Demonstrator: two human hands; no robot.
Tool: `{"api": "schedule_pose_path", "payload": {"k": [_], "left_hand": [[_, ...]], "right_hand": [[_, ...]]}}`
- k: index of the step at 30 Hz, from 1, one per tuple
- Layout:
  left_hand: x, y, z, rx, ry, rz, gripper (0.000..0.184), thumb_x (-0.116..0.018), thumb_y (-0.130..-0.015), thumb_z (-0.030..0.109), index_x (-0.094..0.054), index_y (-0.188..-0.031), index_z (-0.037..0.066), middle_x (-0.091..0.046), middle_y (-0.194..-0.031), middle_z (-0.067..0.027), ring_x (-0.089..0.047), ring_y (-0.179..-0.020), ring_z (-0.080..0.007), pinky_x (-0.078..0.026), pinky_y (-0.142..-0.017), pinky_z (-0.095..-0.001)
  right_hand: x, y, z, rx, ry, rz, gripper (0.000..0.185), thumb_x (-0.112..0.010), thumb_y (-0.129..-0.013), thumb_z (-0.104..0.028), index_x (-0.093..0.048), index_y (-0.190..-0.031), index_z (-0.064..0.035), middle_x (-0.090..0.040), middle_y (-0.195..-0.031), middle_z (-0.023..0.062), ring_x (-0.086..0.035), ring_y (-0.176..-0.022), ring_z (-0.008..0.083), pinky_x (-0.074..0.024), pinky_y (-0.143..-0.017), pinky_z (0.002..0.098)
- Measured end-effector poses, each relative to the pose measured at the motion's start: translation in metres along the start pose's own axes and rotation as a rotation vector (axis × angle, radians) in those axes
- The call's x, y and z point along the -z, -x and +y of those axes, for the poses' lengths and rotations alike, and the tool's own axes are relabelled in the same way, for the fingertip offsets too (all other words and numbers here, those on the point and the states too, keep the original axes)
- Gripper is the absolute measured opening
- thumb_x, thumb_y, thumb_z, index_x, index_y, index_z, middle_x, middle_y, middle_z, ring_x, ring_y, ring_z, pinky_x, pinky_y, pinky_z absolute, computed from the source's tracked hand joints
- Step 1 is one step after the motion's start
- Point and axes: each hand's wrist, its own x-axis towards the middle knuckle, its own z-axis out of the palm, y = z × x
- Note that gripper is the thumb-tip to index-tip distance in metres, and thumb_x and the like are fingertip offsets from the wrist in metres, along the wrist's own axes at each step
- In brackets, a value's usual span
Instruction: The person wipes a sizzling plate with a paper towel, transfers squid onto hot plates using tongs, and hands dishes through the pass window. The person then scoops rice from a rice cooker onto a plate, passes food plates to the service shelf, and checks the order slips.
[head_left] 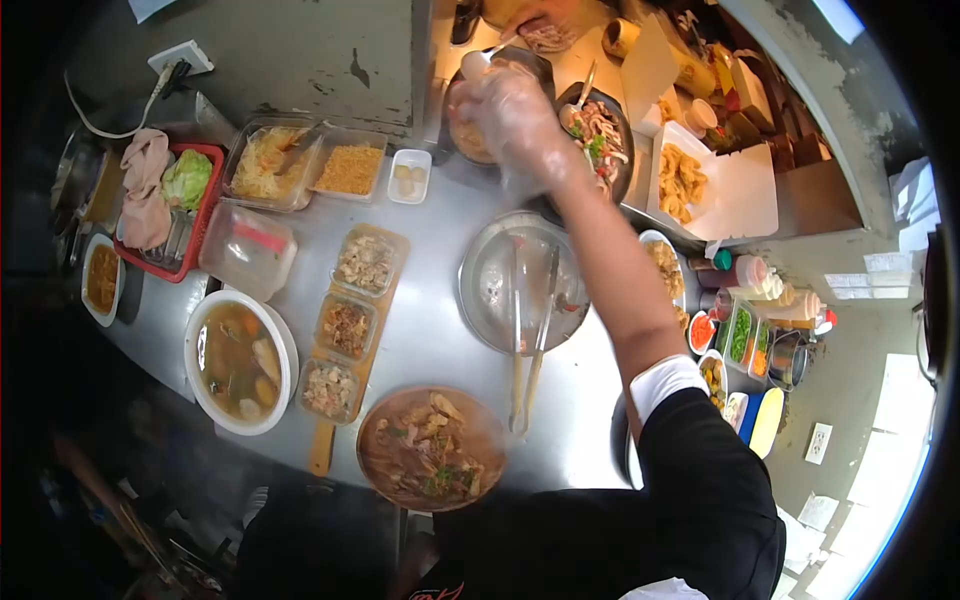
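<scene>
My right hand [515, 125], in a clear glove, reaches over a dark dish [465, 140] at the serving opening. Its fingers are bent together around something pale that I cannot make out. Beside it, a black plate [625, 125] holds sliced meat with greens and a spoon. Below the forearm, tongs [535, 340] lie across a round metal pan [485, 270]. Nearer my body, a brown round plate [375, 445] bears cooked meat and greens. My left hand does not show.
White soup bowl [290, 345] at left; wooden board [322, 445] with small food tubs; red basket [212, 190] with lettuce; clear containers [300, 195] behind. An open white box [740, 190] of fried food stands at upper right, above bottles [750, 272] and garnish tubs [740, 335].
</scene>
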Motion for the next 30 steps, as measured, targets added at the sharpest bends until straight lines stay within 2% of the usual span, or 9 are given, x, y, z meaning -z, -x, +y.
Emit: {"api": "schedule_pose_path", "payload": {"k": [7, 12, 15, 18, 19, 21, 23, 27, 30], "left_hand": [[0.050, -0.015, -0.021, 0.024, 0.081, -0.108, 0.030, -0.057, -0.095, 0.030, -0.073, -0.094, 0.005, -0.068, -0.087, -0.0156, -0.067, -0.080, -0.0278, -0.053, -0.079, -0.0385], [-0.047, 0.116, 0.126, -0.008, -1.587, 0.065, 0.030, -0.063, -0.093, 0.035, -0.074, -0.098, 0.008, -0.073, -0.095, -0.0094, -0.070, -0.090, -0.0234, -0.055, -0.077, -0.0392], [-0.061, 0.150, 0.210, 0.395, -1.324, -0.158, 0.031, -0.064, -0.093, 0.035, -0.073, -0.104, 0.007, -0.074, -0.085, -0.0073, -0.072, -0.076, -0.0203, -0.056, -0.065, -0.0355], [-0.128, 0.258, 0.313, -0.320, -0.957, -0.127, 0.035, -0.055, -0.099, 0.034, -0.069, -0.091, 0.003, -0.065, -0.059, -0.0079, -0.068, -0.058, -0.0177, -0.053, -0.058, -0.0324], [-0.148, 0.267, 0.336, -0.539, -1.004, 0.002, 0.035, -0.055, -0.099, 0.034, -0.068, -0.093, 0.002, -0.064, -0.061, -0.0099, -0.067, -0.056, -0.0198, -0.051, -0.056, -0.0338], [-0.199, 0.257, 0.395, -0.947, -1.017, 0.272, 0.034, -0.048, -0.102, 0.032, -0.064, -0.100, 0.002, -0.065, -0.077, -0.0195, -0.068, -0.074, -0.0352, -0.051, -0.064, -0.0416], [-0.228, 0.203, 0.446, -1.237, -1.218, 0.523, 0.039, -0.044, -0.102, 0.031, -0.061, -0.107, -0.004, -0.065, -0.095, -0.0304, -0.060, -0.093, -0.0497, -0.047, -0.081, -0.0531], [-0.247, 0.061, 0.516, -1.132, -1.036, 0.418, 0.043, -0.048, -0.100, 0.032, -0.062, -0.109, -0.008, -0.067, -0.086, -0.0307, -0.068, -0.075, -0.0420, -0.054, -0.073, -0.0495], [-0.232, 0.034, 0.526, -1.209, -1.090, 0.279, 0.036, -0.052, -0.097, 0.027, -0.067, -0.096, -0.006, -0.070, -0.071, -0.0203, -0.068, -0.054, -0.0270, -0.054, -0.055, -0.0379]], "right_hand": [[0.114, 0.004, 0.021, -0.356, 0.236, 0.005, 0.024, -0.068, -0.087, -0.018, -0.074, -0.110, -0.0120, -0.073, -0.092, 0.0140, -0.069, -0.085, 0.0260, -0.0533, -0.081, 0.0363], [0.145, 0.069, 0.034, -0.347, 0.482, -0.221, 0.026, -0.061, -0.094, -0.026, -0.072, -0.113, -0.0109, -0.071, -0.093, 0.0162, -0.069, -0.081, 0.0271, -0.0533, -0.079, 0.0366], [0.171, 0.070, 0.086, -0.181, 0.596, -0.218, 0.031, -0.059, -0.093, -0.036, -0.073, -0.107, -0.0119, -0.070, -0.097, 0.0171, -0.066, -0.093, 0.0340, -0.0517, -0.084, 0.0428], [0.185, 0.104, 0.055, -0.192, 0.421, 0.081, 0.035, -0.053, -0.097, -0.036, -0.071, -0.108, -0.0077, -0.070, -0.094, 0.0190, -0.068, -0.087, 0.0318, -0.0519, -0.080, 0.0410], [0.187, 0.114, 0.008, -0.191, 0.349, 0.165, 0.034, -0.053, -0.098, -0.033, -0.070, -0.111, -0.0069, -0.071, -0.093, 0.0193, -0.069, -0.084, 0.0298, -0.0522, -0.079, 0.0401], [0.171, 0.170, -0.048, -0.807, 0.204, 0.022, 0.043, -0.053, -0.096, -0.038, -0.067, -0.091, 0.0028, -0.068, -0.081, 0.0176, -0.067, -0.074, 0.0298, -0.0515, -0.070, 0.0419], [0.116, 0.241, -0.098, -0.809, 0.351, -0.220, 0.049, -0.055, -0.095, -0.048, -0.071, -0.098, -0.0015, -0.072, -0.090, 0.0168, -0.069, -0.086, 0.0310, -0.0519, -0.078, 0.0430], [-0.001, 0.334, -0.163, -1.067, -0.023, -0.371, 0.092, -0.079, -0.075, -0.048, -0.044, -0.133, 0.0142, -0.065, -0.109, 0.0301, -0.065, -0.104, 0.0380, -0.0497, -0.095, 0.0423], [-0.055, 0.365, -0.163, -1.083, 0.002, 0.055, 0.038, -0.064, -0.084, -0.014, -0.057, -0.106, 0.0160, -0.067, -0.090, 0.0260, -0.066, -0.085, 0.0401, -0.0525, -0.079, 0.0465]]}}
